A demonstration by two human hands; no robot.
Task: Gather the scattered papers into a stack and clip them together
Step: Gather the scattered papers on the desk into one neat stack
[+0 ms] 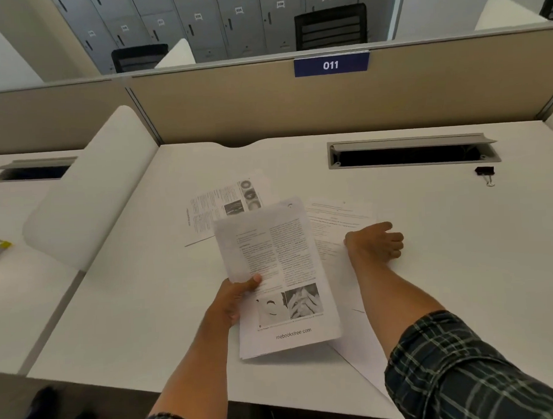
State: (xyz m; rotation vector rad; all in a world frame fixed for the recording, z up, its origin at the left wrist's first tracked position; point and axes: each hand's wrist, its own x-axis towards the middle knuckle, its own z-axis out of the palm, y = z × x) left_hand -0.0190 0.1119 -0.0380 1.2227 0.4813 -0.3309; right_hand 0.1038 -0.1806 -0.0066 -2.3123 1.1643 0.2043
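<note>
Left hand: the left hand [233,300] grips a small sheaf of white printed pages [276,278] at its left edge, thumb clamped on top and the other fingers hidden beneath; the sheaf is lifted off the desk and tilted, its top leaning toward 11 o'clock.
Held sheaf: the top page shows two columns of text, two grey photographs low down and a web address along the bottom margin.
Right hand: the right hand [375,243] lies at 3 o'clock of the held sheaf, fingers curled down onto the right edge of a flat white sheet with fine print [338,219]; whether it pinches that sheet or only presses on it, I cannot tell.
Other papers: a white page with text and dark round pictures [220,208] lies flat at 11 o'clock of the sheaf, partly covered by it; another plain white sheet [360,347] lies under the right forearm, reaching the near desk edge.
Clip: a small black binder clip with silver wire handles [485,174] sits well apart at 2 o'clock, just in front of the grey cable slot [412,153].
Surface: everything rests on a white desk [140,308], backed by a beige partition [234,104] bearing a blue plate marked 011 [331,64].
Sleeves: both are dark plaid, pushed up the forearms.
</note>
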